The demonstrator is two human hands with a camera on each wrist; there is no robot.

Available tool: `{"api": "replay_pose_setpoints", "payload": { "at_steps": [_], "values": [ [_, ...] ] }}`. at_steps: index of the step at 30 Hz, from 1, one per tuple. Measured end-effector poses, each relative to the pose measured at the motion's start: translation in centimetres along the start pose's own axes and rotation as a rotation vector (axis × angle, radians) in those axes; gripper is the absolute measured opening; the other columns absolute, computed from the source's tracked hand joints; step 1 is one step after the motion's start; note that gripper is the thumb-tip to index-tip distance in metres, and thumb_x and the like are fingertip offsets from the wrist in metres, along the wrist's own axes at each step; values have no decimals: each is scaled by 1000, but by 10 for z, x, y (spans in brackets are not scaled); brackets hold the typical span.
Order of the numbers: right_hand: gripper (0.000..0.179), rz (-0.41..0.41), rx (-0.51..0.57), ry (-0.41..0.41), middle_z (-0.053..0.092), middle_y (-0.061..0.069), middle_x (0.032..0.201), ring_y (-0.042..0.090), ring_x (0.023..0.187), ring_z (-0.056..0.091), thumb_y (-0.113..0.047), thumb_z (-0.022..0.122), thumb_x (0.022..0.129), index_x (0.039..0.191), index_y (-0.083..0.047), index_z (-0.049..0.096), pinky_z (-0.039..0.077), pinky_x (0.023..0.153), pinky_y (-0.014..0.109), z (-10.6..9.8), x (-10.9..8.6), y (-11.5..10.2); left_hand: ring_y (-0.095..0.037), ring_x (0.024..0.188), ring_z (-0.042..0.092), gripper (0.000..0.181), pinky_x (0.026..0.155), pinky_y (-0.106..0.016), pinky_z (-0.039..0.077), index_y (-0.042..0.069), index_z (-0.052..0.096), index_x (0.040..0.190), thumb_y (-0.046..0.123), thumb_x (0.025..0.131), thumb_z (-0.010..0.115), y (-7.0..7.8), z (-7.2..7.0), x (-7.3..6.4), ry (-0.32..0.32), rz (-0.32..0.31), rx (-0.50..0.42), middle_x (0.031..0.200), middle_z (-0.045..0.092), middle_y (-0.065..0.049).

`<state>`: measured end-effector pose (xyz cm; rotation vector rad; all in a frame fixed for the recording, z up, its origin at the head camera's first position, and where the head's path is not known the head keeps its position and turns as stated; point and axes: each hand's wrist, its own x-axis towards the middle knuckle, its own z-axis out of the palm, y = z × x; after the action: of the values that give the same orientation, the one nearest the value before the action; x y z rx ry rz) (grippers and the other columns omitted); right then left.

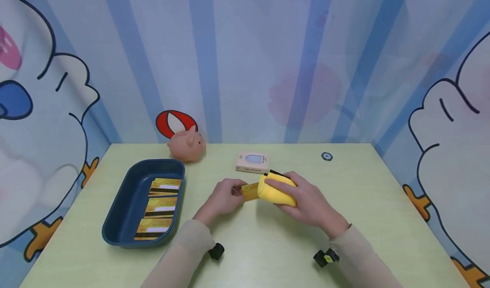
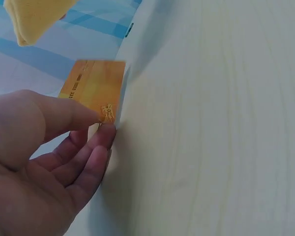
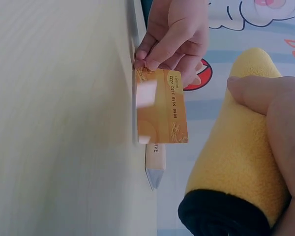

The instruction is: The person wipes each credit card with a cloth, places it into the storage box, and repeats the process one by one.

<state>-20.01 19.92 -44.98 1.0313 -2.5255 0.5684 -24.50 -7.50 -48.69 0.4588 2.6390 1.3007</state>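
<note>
My left hand point(image 1: 226, 196) pinches a gold bank card point(image 1: 250, 192) by one corner between thumb and fingertips. In the left wrist view the card point(image 2: 96, 83) is tilted just above the table. Its embossed number side faces the right wrist camera, where the card point(image 3: 162, 110) appears in full. My right hand point(image 1: 311, 203) grips a rolled yellow fleece cloth point(image 1: 276, 192) with a black edge. In the head view the cloth overlaps the card's right end, but both wrist views show a gap between cloth point(image 3: 231, 142) and card.
A dark blue tray point(image 1: 118, 209) at left holds three small piles of gold cards point(image 1: 160, 207). Behind it sits a pink piggy bank point(image 1: 186, 145). A small pale box point(image 1: 252, 162) lies beyond my hands, and a dark round disc point(image 1: 327, 156) is near the back edge.
</note>
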Motion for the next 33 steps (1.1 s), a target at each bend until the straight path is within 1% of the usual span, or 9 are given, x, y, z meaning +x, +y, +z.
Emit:
{"api": "replay_pose_setpoints", "payload": {
  "at_steps": [3, 6, 10, 13, 18, 22, 26, 30, 33],
  "values": [
    [63, -11, 1, 5, 58, 7, 117, 12, 84, 49, -29, 84, 90, 149, -35, 60, 49, 63, 28, 1, 2, -1, -19, 93, 67, 30, 90, -41, 59, 5, 76, 121, 2, 91, 72, -3, -2, -1, 10, -16, -45, 106, 74, -5],
    [64, -17, 4, 6, 58, 7, 116, 12, 83, 49, -29, 84, 90, 149, -34, 60, 48, 63, 28, 1, 4, -1, -19, 91, 66, 28, 87, -38, 58, 6, 75, 122, 4, 94, 71, -4, -2, -2, 22, -48, -94, 106, 73, -5],
    [63, -9, 1, 0, 58, 7, 116, 13, 84, 49, -30, 84, 91, 149, -34, 61, 49, 63, 28, 1, 6, -3, -20, 84, 66, 38, 74, -31, 57, 8, 68, 133, 2, 95, 67, -4, 0, -4, 46, -76, -191, 104, 66, -9],
    [63, -8, 2, 0, 58, 7, 117, 13, 84, 50, -30, 84, 90, 148, -34, 61, 50, 64, 29, 2, 7, -3, -22, 79, 68, 46, 68, -29, 58, 11, 63, 140, -2, 95, 63, -3, 1, -5, 70, -89, -283, 101, 60, -12],
    [63, -12, 10, 2, 58, 7, 118, 13, 85, 51, -30, 84, 90, 149, -35, 61, 51, 65, 29, 3, 9, -4, -25, 79, 72, 49, 72, -35, 64, 10, 64, 140, -6, 95, 58, -1, 0, -6, 91, -87, -424, 102, 54, -14],
    [63, -17, 12, 0, 58, 8, 120, 14, 86, 52, -28, 84, 90, 149, -34, 61, 51, 66, 30, 3, 12, -6, -24, 83, 72, 49, 76, -36, 65, 9, 63, 141, -7, 95, 58, 2, 0, -8, 64, -73, -471, 106, 53, -16],
    [63, -35, 12, -11, 58, 9, 120, 14, 86, 52, -28, 84, 90, 149, -33, 61, 52, 66, 30, 5, 17, -10, -23, 86, 73, 48, 80, -36, 64, 8, 61, 142, -5, 96, 61, 5, -1, -11, 13, -40, -502, 108, 56, -17],
    [62, -60, 18, -15, 59, 11, 122, 16, 88, 54, -27, 84, 91, 149, -32, 61, 53, 67, 32, 9, 23, -14, -25, 94, 75, 47, 86, -37, 64, 7, 59, 144, 0, 98, 66, 10, -1, -15, -40, -7, -554, 115, 63, -18],
    [63, -84, 17, -7, 61, 13, 125, 19, 93, 57, -27, 84, 91, 149, -32, 60, 56, 70, 36, 11, 28, -16, -25, 102, 75, 50, 90, -38, 62, 5, 55, 148, 0, 100, 67, 12, -3, -19, -79, 17, -575, 122, 70, -19]
  ]
}}
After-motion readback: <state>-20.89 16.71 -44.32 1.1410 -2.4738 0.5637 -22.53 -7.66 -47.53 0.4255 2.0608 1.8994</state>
